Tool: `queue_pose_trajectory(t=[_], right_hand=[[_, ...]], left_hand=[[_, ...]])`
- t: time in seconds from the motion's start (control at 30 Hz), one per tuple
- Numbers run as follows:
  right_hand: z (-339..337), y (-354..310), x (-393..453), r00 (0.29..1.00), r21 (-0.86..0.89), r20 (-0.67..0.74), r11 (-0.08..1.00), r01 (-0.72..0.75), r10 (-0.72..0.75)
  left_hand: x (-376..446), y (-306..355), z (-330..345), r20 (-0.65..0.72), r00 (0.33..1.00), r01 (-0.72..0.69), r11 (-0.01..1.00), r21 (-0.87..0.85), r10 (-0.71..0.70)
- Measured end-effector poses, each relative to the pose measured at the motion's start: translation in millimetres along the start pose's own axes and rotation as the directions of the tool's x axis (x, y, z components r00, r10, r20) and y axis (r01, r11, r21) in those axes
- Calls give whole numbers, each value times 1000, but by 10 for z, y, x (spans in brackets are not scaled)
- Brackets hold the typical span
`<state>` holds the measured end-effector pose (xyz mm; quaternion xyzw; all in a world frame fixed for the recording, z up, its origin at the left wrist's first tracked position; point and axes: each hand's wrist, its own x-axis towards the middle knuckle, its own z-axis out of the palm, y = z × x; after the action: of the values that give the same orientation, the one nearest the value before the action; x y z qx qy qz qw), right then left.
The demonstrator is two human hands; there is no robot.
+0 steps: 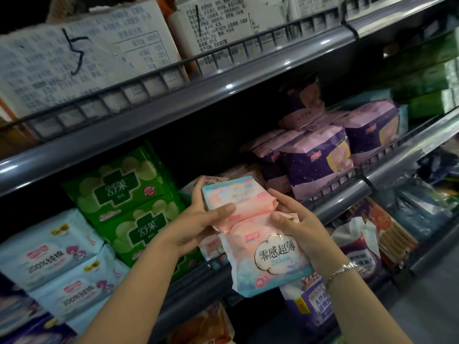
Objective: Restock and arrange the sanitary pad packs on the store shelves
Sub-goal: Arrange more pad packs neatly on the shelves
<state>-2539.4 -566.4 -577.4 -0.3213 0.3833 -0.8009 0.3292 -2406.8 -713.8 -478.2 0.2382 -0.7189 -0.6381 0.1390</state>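
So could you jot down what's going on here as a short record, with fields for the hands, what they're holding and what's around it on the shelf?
left hand: grips the pink packs, thumb across the front
right hand: holds the packs from the other side
pink packs: two, one above the other, held in front of the middle shelf
green packs: stacked on the shelf, left of the hands
purple packs: piled on the shelf, to the right
cardboard boxes: on the top shelf

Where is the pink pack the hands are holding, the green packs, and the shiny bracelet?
Pink plastic pad pack (273,254): head view, white cloud label.
Green plastic packs (124,187): head view, upper pack's front.
Silver chain bracelet (344,268): head view, links across right wrist.
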Motion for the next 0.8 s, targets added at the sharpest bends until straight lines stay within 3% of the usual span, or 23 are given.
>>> queue_pose_trajectory(t=[0.13, 0.3, 0.4, 0.5, 0.6, 0.73, 0.8], right_hand=[[25, -13, 13, 1000, -5, 28, 1000, 3, -3], [16, -38, 26, 999, -76, 3, 997, 33, -33], [17, -14, 52, 999, -99, -28, 994, 41, -44], [84, 47, 67, 999, -129, -49, 992, -1, -5], [146, 88, 79, 997, -92, -74, 996, -7, 1], [172, 98, 117, 996, -105, -83, 994, 12, -21], [189, 110, 132, 997, -154, -72, 988, 9, -20]], left_hand=[[-43, 18, -46, 22, 1000, 12, 996, 92, -14], [-59, 98, -28, -160, 983, 87, 996, 7, -85], [-66, 104, -95, -155, 962, 250, 952, 177, -224], [-30, 65, -90, -226, 947, 305, 867, 394, -230], [-8, 42, -48, -203, 973, 200, 852, 484, -113], [-9, 96, -7, -149, 989, 46, 901, 431, 21], [43, 128, -4, -123, 989, 6, 826, 564, 77]])
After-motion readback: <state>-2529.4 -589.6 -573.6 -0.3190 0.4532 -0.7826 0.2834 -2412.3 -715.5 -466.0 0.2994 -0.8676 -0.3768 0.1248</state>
